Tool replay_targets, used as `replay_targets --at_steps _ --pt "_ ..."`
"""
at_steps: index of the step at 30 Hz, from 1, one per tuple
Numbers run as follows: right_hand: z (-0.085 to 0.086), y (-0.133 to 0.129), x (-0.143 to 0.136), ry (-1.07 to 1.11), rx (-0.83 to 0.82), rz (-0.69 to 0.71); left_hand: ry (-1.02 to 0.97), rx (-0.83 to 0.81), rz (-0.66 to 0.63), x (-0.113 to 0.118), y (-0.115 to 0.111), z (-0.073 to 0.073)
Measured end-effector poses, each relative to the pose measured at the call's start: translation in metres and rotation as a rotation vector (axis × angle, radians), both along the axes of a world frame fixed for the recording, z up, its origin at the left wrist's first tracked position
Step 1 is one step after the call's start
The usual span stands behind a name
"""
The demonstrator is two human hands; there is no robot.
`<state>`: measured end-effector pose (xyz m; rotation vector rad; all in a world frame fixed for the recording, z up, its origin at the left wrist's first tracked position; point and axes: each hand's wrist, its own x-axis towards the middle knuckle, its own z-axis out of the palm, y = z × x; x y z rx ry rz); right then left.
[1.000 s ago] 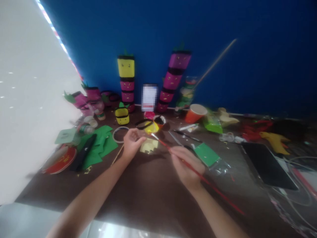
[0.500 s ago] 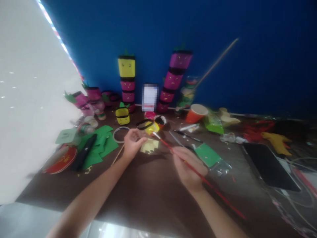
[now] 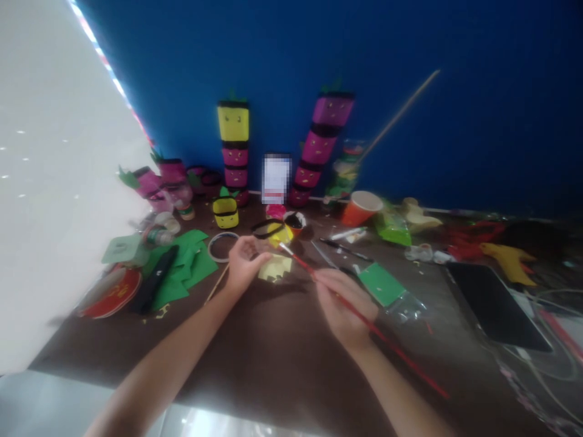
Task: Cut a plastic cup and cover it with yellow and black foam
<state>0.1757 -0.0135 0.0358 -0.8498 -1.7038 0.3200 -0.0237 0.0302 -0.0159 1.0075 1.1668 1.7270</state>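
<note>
Near the middle of the brown table [image 3: 273, 364], my left hand [image 3: 245, 262] is closed, with thumb and fingers drawn together; whatever it pinches is too blurred to make out. A pale yellow jagged-edged piece [image 3: 276, 267] lies beside its thumb. My right hand [image 3: 346, 306] is closed around a long red paintbrush [image 3: 401, 352], its pale tip pointing up and left towards the left hand. Behind the hands are a yellow piece [image 3: 280, 235], a black ring-shaped strip [image 3: 267, 228] and a small cup with dark contents [image 3: 295, 223].
Green sheets [image 3: 189, 273], a tape roll [image 3: 223, 247] and a red round container [image 3: 116, 292] are left. Right are a green card [image 3: 381, 284], an orange cup [image 3: 362, 208], a black phone [image 3: 498, 306] and a yellow glue gun [image 3: 510, 261]. Pink and yellow faced towers [image 3: 234, 124] stand behind.
My right hand and the red paintbrush have shifted slightly left. My left hand is almost where it was, still pinched.
</note>
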Motion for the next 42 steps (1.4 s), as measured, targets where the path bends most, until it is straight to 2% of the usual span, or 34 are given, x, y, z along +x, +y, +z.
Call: replay_targets --at_steps 3,8,16,31,42 --pt "-0.0003 -0.0003 0.0014 0.026 0.003 0.04 0.008 0.006 0.025 0.0004 0.0 0.0005" --pt "-0.0015 -0.0001 0.0015 0.007 0.007 -0.012 -0.025 -0.002 -0.002 0.0013 -0.0003 0.0026" --pt "-0.0001 -0.0012 0.0016 0.004 0.023 -0.013 -0.022 -0.015 0.021 0.0013 0.0013 0.0" --pt "-0.0025 0.0012 -0.0029 -0.015 -0.002 0.062 -0.011 0.004 0.011 0.0011 0.0007 -0.0006" --pt "-0.0033 0.0001 -0.0004 0.02 -0.026 0.076 -0.025 -0.009 0.051 0.0009 0.0016 0.0015"
